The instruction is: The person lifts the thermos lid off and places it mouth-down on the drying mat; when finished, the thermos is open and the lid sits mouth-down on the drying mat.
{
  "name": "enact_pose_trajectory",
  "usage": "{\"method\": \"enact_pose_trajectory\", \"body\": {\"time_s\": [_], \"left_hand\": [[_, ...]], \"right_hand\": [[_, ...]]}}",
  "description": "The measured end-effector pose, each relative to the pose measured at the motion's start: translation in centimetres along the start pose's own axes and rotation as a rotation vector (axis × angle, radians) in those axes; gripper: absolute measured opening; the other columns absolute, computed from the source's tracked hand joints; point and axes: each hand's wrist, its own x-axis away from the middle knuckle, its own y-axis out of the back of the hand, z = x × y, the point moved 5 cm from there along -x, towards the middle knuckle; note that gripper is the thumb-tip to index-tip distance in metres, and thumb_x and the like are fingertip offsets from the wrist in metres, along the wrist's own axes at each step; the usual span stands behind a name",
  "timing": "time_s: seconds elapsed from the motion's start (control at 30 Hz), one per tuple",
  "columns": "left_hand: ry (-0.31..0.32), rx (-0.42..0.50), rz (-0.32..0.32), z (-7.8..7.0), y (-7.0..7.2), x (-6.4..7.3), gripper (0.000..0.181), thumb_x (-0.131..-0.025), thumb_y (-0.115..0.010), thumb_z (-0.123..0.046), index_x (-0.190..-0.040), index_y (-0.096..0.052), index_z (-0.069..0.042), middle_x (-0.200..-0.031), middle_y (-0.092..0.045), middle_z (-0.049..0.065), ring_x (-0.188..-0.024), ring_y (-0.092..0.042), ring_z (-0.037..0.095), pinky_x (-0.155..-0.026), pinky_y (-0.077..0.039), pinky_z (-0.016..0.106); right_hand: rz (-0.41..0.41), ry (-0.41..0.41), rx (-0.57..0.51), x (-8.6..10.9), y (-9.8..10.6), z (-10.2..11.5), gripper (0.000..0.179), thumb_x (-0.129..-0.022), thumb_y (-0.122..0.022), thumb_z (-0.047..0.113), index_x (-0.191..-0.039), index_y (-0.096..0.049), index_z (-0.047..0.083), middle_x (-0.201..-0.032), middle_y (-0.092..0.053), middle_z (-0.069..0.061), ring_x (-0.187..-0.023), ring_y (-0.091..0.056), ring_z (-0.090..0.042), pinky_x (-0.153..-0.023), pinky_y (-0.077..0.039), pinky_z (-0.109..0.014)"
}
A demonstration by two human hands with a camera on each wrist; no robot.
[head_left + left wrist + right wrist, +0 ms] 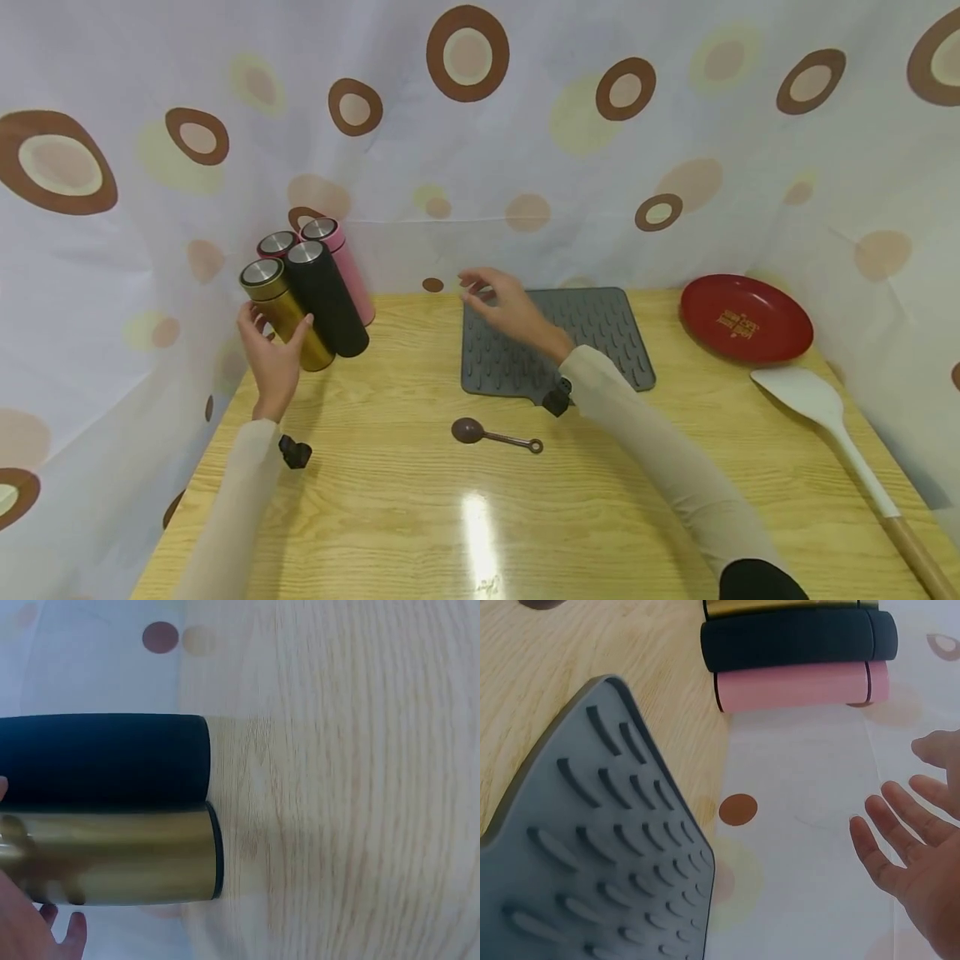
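Four thermos bottles stand close together at the far left: a gold thermos (283,315), a black thermos (330,300), a pink thermos (348,271) and a darker red-pink thermos (277,242) mostly hidden behind them. My left hand (272,367) is spread about the gold thermos, fingers at its left side and thumb at its right, near the black one. In the left wrist view, some fingertips (75,930) stand apart from the gold wall. My right hand (510,310) hovers over the back left of a grey ridged mat (555,342), fingers loosely bent and holding nothing.
A brown spoon (468,430) lies mid-table, in front of the mat. At the right are a red oval plate (750,308) and a long white spatula (802,393) with a wooden handle. Patterned cloth (465,167) walls the back and sides of the wooden table (375,517).
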Motion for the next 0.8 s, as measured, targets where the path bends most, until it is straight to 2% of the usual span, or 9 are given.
{"method": "enact_pose_trajectory", "body": {"time_s": [0.2,0.37,0.5,0.63,0.8], "left_hand": [[0.092,0.023,0.100,0.8,-0.2,-0.5,0.097,-0.091,-0.082,-0.025,-0.162,-0.017,-0.021,-0.161,-0.032,0.008,-0.141,-0.039,0.026,-0.115,-0.032,0.041],[0.095,0.014,0.113,0.8,-0.1,-0.9,0.091,-0.094,-0.078,-0.023,-0.163,-0.019,-0.020,-0.159,-0.036,0.011,-0.137,-0.042,0.025,-0.115,-0.035,0.040],[0.066,-0.016,0.089,0.0,0.1,-0.6,0.085,-0.095,-0.078,-0.024,-0.162,-0.026,-0.018,-0.154,-0.043,0.012,-0.128,-0.048,0.021,-0.107,-0.040,0.032],[0.020,-0.047,0.067,-0.5,0.3,0.6,0.085,-0.094,-0.080,-0.024,-0.162,-0.030,-0.018,-0.152,-0.047,0.011,-0.126,-0.050,0.022,-0.102,-0.040,0.029],[-0.134,-0.095,0.059,-1.7,0.2,2.6,0.081,-0.089,-0.084,-0.016,-0.158,-0.041,-0.009,-0.142,-0.054,0.014,-0.122,-0.051,0.012,-0.101,-0.041,0.024]], "right_hand": [[0.035,0.014,0.009,-0.5,-0.4,1.3,0.044,-0.107,-0.062,0.018,-0.148,-0.055,0.004,-0.137,-0.062,-0.015,-0.118,-0.063,-0.028,-0.101,-0.054,-0.046],[0.056,0.043,-0.022,-0.9,-0.8,2.3,0.042,-0.107,-0.061,0.017,-0.147,-0.056,0.003,-0.139,-0.062,-0.017,-0.119,-0.062,-0.029,-0.101,-0.053,-0.048],[0.081,0.077,-0.051,-1.0,-1.6,2.8,0.041,-0.107,-0.061,0.018,-0.146,-0.057,0.004,-0.140,-0.063,-0.015,-0.117,-0.062,-0.028,-0.099,-0.054,-0.047],[0.076,0.094,-0.054,-1.0,-2.1,2.9,0.041,-0.107,-0.061,0.019,-0.146,-0.057,0.006,-0.139,-0.064,-0.015,-0.116,-0.063,-0.025,-0.098,-0.054,-0.045],[0.073,0.096,-0.067,-1.1,-2.2,2.9,0.041,-0.107,-0.062,0.020,-0.145,-0.057,0.005,-0.141,-0.063,-0.016,-0.118,-0.063,-0.028,-0.098,-0.054,-0.045]]}}
